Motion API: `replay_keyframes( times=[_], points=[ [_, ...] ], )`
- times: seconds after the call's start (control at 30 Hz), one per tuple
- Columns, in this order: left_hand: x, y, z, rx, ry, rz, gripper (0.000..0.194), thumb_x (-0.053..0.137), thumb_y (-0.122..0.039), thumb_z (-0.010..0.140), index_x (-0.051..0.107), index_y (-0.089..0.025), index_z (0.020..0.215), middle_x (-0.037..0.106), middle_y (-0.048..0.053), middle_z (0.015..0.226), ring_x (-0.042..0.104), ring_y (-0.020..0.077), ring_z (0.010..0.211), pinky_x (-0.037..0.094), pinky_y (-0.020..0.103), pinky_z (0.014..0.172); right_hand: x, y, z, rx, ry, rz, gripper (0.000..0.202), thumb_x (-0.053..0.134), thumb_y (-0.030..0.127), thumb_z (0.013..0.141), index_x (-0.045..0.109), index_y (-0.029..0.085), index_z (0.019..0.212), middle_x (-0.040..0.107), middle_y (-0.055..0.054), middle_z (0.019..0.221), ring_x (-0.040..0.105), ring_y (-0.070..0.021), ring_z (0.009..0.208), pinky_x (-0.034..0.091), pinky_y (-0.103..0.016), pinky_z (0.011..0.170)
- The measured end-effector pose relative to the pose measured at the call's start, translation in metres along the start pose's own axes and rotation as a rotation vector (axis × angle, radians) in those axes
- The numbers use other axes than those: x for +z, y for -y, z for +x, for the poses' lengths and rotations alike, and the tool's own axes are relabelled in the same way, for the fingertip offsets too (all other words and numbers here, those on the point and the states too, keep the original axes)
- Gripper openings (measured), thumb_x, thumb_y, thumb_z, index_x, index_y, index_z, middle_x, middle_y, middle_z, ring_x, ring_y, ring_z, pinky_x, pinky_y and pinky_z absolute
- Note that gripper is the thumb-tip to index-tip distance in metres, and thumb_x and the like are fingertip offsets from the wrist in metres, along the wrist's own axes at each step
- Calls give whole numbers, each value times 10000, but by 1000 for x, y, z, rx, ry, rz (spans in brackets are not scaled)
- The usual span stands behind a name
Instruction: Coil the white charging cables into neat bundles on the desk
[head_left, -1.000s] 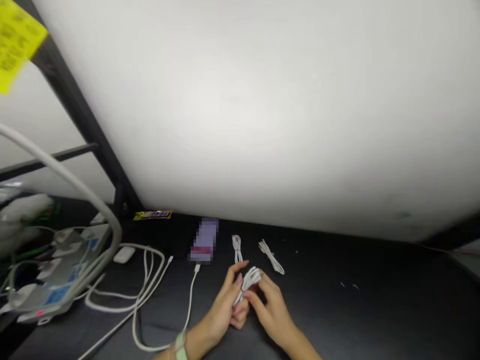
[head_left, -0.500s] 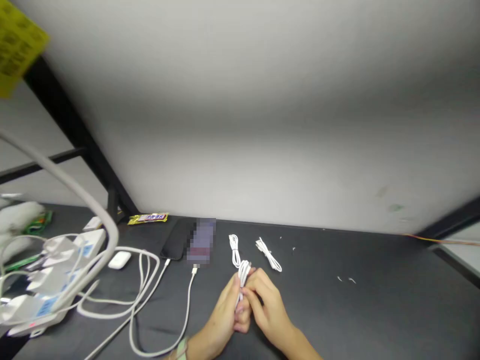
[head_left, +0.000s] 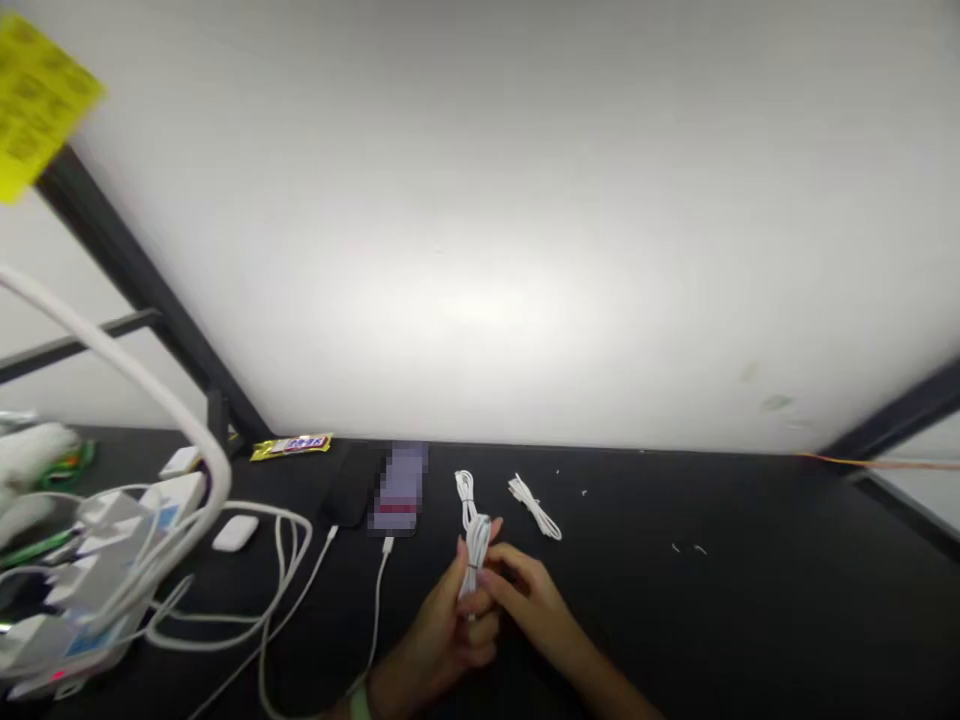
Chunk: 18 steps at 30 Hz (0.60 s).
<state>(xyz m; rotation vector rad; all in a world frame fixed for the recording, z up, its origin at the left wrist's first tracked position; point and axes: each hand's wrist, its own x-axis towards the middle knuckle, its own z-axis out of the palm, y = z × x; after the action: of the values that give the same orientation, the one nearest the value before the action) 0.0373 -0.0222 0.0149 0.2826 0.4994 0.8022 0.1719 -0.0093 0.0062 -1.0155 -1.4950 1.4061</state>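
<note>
A coiled white cable [head_left: 478,540], bound at its middle by a dark tie, stands up in my left hand [head_left: 450,625], whose thumb and fingers are closed round its lower part. My right hand [head_left: 531,600] is at the bundle's right side, thumb and fingers pinched against it near the tie. Just beyond the fingers lies another bundled white cable [head_left: 465,490], partly covered by the held one. To its right is a third tied white cable [head_left: 535,507], flat on the black table [head_left: 720,620].
At left stands a white power strip [head_left: 97,600] with several plugs and looping white cords [head_left: 217,640]. A black phone [head_left: 349,490], a phone with a blurred screen [head_left: 400,490], a white case [head_left: 235,533] and a yellow snack packet [head_left: 292,446] lie nearby. White scraps [head_left: 700,549] lie right.
The held bundle has turned more upright, showing its tie. My right fingers have loosened and shifted slightly down along it. The view has brightened on the wall and shifted a little.
</note>
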Motion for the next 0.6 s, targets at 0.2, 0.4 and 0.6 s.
replay_keyframes(
  times=[0.2,0.4,0.6],
  points=[
    [-3,0,3,-85,18,-4,473,661,-621,660,609,-218,902,184,-120,400,45,12,327,63,139,324,1,3,-6,-20,-39,-17,198,589,372,839,620,176,835,580,-26,801,561,-162,742,445,-259,643],
    [-7,3,5,-58,36,49,459,549,-653,737,562,-194,760,254,-100,391,82,27,320,77,153,330,1,5,-6,-58,-58,-70,172,567,339,854,592,183,785,553,-10,759,553,-145,698,442,-241,603],
    [-11,10,5,180,-60,254,513,503,-606,798,406,-311,1206,307,-124,397,105,46,309,130,134,321,-3,-1,-3,-33,-92,-27,207,630,373,802,611,175,744,570,-15,741,556,-148,678,448,-248,599]
  ],
)
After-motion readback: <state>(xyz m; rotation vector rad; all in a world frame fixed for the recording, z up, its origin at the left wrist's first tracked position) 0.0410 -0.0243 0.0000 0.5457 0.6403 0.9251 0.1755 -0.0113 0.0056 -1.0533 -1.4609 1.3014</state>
